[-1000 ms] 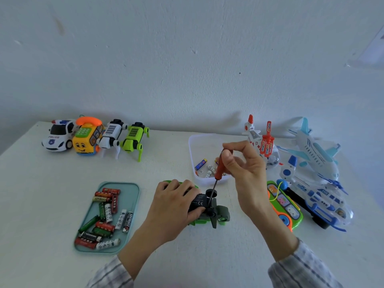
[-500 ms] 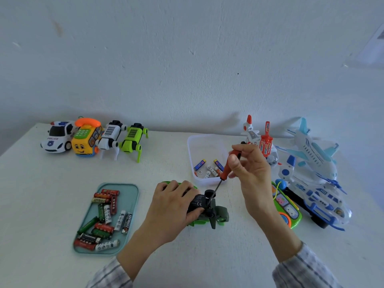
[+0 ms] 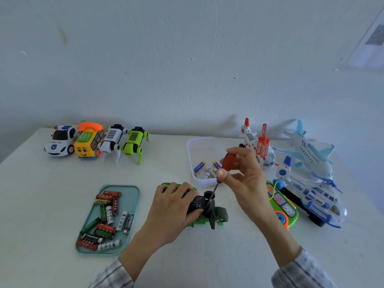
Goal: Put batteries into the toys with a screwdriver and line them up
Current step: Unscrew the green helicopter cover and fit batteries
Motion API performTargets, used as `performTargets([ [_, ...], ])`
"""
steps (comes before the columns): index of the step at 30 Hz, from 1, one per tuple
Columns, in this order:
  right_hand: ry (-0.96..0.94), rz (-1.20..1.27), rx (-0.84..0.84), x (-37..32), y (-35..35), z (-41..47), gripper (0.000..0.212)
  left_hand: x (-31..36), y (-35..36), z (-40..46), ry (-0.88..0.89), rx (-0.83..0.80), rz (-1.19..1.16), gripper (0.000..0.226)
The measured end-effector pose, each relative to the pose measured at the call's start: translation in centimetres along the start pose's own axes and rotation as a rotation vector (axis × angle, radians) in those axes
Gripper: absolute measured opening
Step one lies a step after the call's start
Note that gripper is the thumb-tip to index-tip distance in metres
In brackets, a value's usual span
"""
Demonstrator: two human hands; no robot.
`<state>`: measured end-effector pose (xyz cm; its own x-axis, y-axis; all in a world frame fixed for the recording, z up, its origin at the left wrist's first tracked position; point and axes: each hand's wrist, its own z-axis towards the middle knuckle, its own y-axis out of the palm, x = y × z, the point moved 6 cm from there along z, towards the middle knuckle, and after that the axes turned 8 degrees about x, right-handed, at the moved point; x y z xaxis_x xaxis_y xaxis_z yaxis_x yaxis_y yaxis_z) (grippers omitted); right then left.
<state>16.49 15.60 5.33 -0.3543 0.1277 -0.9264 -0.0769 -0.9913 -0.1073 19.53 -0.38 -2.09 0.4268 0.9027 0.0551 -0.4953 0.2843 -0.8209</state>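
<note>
Head view put both of my hands over the white table (image 3: 41, 204), forearms reaching in from the bottom edge in striped sleeves. My left hand (image 3: 172, 206) lay palm-down across the green toy (image 3: 207, 215), fingers curled over its far side and thumb against the black underside, gripping it flat on the table near the middle. My right hand (image 3: 243, 175) was raised above and to the right of it, wrist bent, thumb and fingertips pinching the red handle of the screwdriver (image 3: 227, 163). The screwdriver's long axis ran on a slant, handle up and to the right, thin shaft down and to the left, with its tip in the toy's black underside. The toy's length lay roughly left to right, its dark green end pointing right.

Loose batteries (image 3: 106, 217) filled the teal tray (image 3: 133, 196) left of my left hand, and a few more lay in the white tub (image 3: 193, 150) behind the screwdriver. Four toys stood in a row at the back left: police car (image 3: 60, 141), phone (image 3: 88, 142), white dog (image 3: 113, 140), green dog (image 3: 134, 142).
</note>
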Motion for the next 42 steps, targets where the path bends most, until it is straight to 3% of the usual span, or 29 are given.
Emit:
performTargets([
  [7,-0.112,-0.103,-0.012,-0.2,0.9,-2.4,0.055,0.2,-0.1,-0.6,-0.015,0.017,0.017,0.036],
  [12,-0.165,-0.104,0.16,-0.1,-0.6,-2.5,0.041,0.3,-0.1,-0.8,-0.029,0.032,0.02,0.036],
  [15,-0.216,-0.204,0.182,-0.3,-0.5,-2.6,0.041,0.3,-0.1,-0.9,-0.031,0.039,0.023,0.034],
  [29,-0.232,-0.308,0.021,-0.4,1.2,-2.7,0.042,0.3,0.1,-0.9,-0.057,0.024,0.065,0.036],
  [33,-0.13,-0.278,0.137,0.5,0.7,-2.2,0.043,0.4,0.0,-0.9,-0.056,0.029,0.064,0.036],
  [42,0.39,0.066,0.478,6.0,-2.7,-2.8,0.036,0.3,0.0,-0.8,-0.04,0.034,0.04,0.036],
])
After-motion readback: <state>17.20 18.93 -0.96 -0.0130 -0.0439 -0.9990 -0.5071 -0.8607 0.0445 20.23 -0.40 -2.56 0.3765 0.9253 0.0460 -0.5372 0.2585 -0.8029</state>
